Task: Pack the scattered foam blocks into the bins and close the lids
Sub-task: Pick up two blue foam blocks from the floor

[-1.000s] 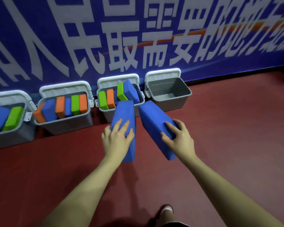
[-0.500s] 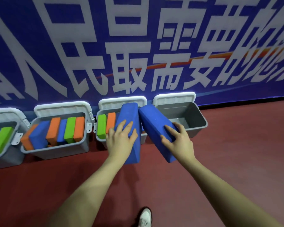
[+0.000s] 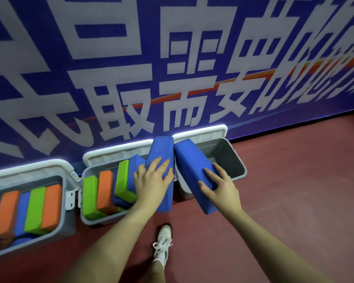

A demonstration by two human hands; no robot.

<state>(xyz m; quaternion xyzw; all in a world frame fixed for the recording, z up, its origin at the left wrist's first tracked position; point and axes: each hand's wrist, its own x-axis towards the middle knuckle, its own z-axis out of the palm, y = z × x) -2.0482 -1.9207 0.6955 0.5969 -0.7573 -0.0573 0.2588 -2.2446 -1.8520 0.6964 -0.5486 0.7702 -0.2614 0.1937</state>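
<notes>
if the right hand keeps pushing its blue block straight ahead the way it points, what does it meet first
Probably the empty grey bin: the right hand aims its blue block over the bin's near rim, toward its inside. Depth is unclear.

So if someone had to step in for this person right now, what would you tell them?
Left hand grips one blue block; right hand grips another blue block, both held over the empty bin at the right end.
Done: middle bin and left bin already hold orange, green and blue blocks.
Left: drop these two in; close every lid, all of them open now.
</notes>
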